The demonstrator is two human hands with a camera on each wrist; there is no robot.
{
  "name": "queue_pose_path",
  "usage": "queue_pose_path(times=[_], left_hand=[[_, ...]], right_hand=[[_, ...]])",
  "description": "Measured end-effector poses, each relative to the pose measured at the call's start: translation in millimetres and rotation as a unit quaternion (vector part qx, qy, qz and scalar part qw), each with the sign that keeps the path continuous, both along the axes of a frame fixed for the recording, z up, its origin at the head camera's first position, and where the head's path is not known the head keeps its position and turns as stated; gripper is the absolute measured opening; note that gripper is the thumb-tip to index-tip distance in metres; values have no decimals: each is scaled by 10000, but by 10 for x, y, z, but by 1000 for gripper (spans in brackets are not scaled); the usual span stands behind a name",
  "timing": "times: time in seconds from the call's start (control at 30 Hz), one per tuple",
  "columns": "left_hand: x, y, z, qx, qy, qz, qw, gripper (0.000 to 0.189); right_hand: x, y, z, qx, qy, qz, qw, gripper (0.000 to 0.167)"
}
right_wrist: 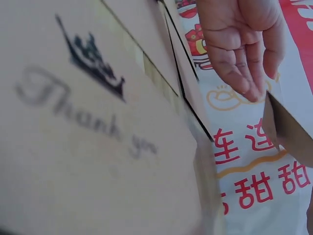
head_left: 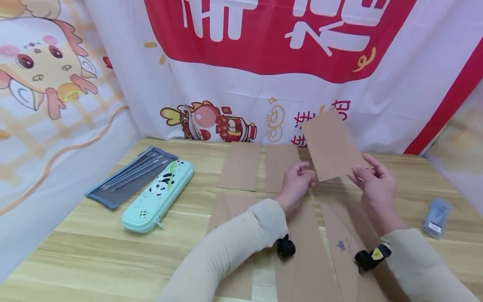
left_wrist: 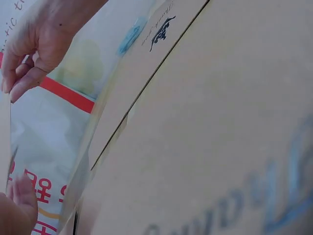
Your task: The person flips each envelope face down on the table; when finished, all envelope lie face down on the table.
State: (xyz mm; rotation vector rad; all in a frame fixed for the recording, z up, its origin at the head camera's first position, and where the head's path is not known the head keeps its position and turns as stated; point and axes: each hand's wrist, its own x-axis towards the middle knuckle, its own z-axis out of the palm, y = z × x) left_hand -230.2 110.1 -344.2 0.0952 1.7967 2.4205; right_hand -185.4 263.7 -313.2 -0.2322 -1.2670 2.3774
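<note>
My right hand (head_left: 378,188) pinches the lower right corner of a plain brown kraft paper piece (head_left: 332,144), raised and tilted above the table. Beside its lower left edge is my left hand (head_left: 296,184), fingers loosely bent; in the right wrist view that left hand (right_wrist: 244,41) appears just apart from the paper (right_wrist: 291,127). Under my arms lie several larger kraft pieces (head_left: 305,260). One of them (head_left: 339,235) carries a dark crown print, and "Thank you" is readable on a brown sheet (right_wrist: 98,161) in the right wrist view.
Two small kraft pieces (head_left: 239,165) (head_left: 279,167) lie at the table's back edge. On the left are a mint panda pencil case (head_left: 158,197) and a dark mesh pouch (head_left: 132,176) with pencils. A small bluish packet (head_left: 437,218) lies right. Printed cloth (head_left: 245,84) hangs behind.
</note>
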Motion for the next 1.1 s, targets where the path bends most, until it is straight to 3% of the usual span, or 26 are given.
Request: queue_pose_path(times=[0.13, 0.27, 0.37, 0.47, 0.53, 0.63, 0.73, 0.83, 0.93, 1.0, 1.1], left_hand=[[30, 17, 8, 275, -128, -329, 9990, 42], [56, 32, 23, 399, -159, -356, 9984, 42], [55, 29, 17, 352, -169, -316, 9987, 43], [36, 9, -8, 66, -144, -344, 9993, 46], [16, -4, -27, -182, -122, -354, 9991, 49], [-12, -20, -52, -563, -85, -413, 9975, 51], [-38, -30, -72, -763, -134, -582, 9953, 53], [-54, -52, -84, -1001, -244, -785, 9916, 55], [-63, -75, -88, -1339, -325, -961, 9858, 58], [-71, -79, -86, -1503, -342, -1061, 9823, 59], [-82, -85, -87, -1828, -292, -1188, 9755, 60]], right_hand=[[28, 27, -28, -594, 116, 86, 9981, 38], [43, 41, -49, -803, 23, 149, 9967, 37], [52, 91, -74, -365, -308, 360, 9982, 33], [49, 240, -105, 581, -769, 1091, 9893, 26], [36, 379, -121, 1302, -1055, 1763, 9700, 23], [-7, 568, -139, 2365, -1353, 2606, 9262, 25], [-51, 688, -150, 3281, -1528, 3060, 8805, 49], [-84, 751, -163, 3927, -1625, 3317, 8423, 64], [-105, 780, -182, 4139, -1782, 3449, 8234, 65], [-119, 793, -199, 4123, -1857, 3509, 8200, 66], [-142, 804, -225, 3939, -1961, 3574, 8238, 66]])
